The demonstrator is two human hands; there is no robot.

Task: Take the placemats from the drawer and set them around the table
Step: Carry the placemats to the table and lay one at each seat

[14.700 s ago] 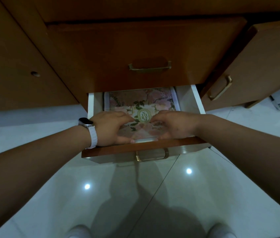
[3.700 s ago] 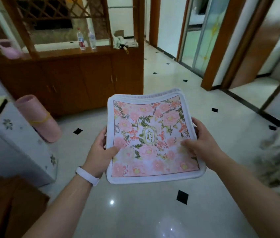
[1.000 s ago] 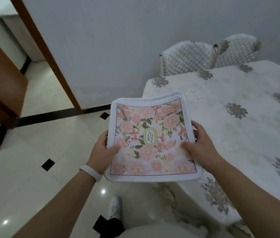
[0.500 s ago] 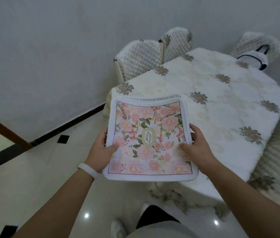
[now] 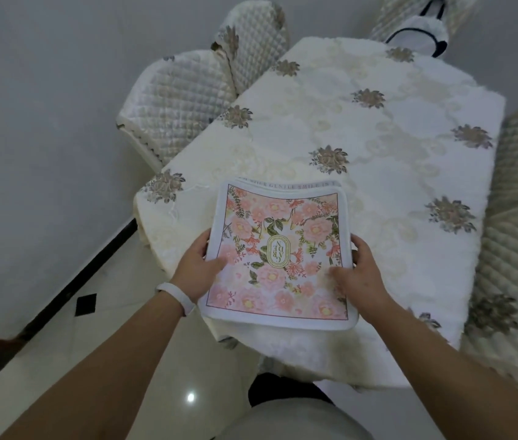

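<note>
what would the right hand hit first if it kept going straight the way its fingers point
The right hand points up-left across the placemats it grips, so it would slide over the top mat toward the left hand. Depth is unclear, but nothing else seems to lie in that line.

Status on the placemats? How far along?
Done: the placemats are out of the drawer and at the table. In hand: the whole stack, gripped by the left hand and right hand over the near corner. Left: no mat lies on the tablecloth yet, so every setting remains.
</note>
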